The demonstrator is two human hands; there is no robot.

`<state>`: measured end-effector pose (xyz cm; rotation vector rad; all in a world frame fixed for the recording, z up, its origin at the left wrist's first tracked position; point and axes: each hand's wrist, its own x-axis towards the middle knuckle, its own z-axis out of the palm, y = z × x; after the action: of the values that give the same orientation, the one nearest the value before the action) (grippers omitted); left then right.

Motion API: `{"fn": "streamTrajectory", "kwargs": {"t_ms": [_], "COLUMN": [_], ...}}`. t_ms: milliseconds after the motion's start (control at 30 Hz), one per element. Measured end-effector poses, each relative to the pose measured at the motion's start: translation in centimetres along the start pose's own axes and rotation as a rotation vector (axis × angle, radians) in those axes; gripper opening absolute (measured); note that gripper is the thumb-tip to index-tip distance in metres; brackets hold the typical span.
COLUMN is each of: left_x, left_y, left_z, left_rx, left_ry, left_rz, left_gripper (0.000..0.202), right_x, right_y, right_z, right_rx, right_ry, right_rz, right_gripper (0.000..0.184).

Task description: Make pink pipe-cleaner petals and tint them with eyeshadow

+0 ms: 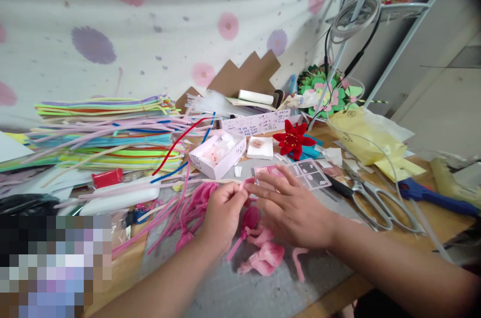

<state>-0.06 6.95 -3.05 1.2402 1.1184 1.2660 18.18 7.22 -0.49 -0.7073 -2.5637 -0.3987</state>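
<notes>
My left hand (pixel 222 214) is closed in a pinch on a pink pipe cleaner (pixel 246 184) bent into petal loops, just above the grey mat (pixel 240 288). My right hand (pixel 291 208) is beside it with fingers stretched out, its fingertips touching the same pink pipe cleaner. Below the hands lie pink pipe-cleaner petal shapes (pixel 265 255). A bunch of pink pipe cleaners (pixel 176 218) spreads to the left of my left hand. A finished red flower (pixel 291 140) lies further back.
A stack of coloured pipe cleaners (pixel 105 132) fills the left. A white box (pixel 218 152) sits behind the hands. Scissors (pixel 370 198), a blue-handled tool (pixel 432 195) and a yellow bag (pixel 370 140) lie right. A metal stand (pixel 353 22) rises at the back right.
</notes>
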Motion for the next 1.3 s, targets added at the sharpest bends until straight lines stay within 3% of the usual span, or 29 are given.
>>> {"fn": "streamTrajectory", "kwargs": {"t_ms": [333,900,1033,1300], "left_x": [-0.3,0.0,0.2,-0.3], "left_y": [0.0,0.5,0.6,2.0], "left_z": [0.1,-0.1,-0.2,-1.1], "left_rx": [-0.011,-0.036,0.043,0.248], "left_ry": [-0.011,0.016,0.03,-0.037], "left_rz": [-0.022,-0.024,0.002,-0.013], "left_gripper": [0.022,0.024,0.024,0.031], "right_x": [0.2,-1.1,-2.3,-5.3], "right_y": [0.0,0.6,1.1,1.5], "right_z": [0.2,0.0,-1.2,-5.8], "right_rx": [-0.026,-0.011,-0.005,-0.029], "right_ry": [-0.009,0.011,0.049,0.086], "right_rz": [0.003,0.009,0.093,0.197], "right_gripper": [0.019,0.013,0.017,0.014]}}
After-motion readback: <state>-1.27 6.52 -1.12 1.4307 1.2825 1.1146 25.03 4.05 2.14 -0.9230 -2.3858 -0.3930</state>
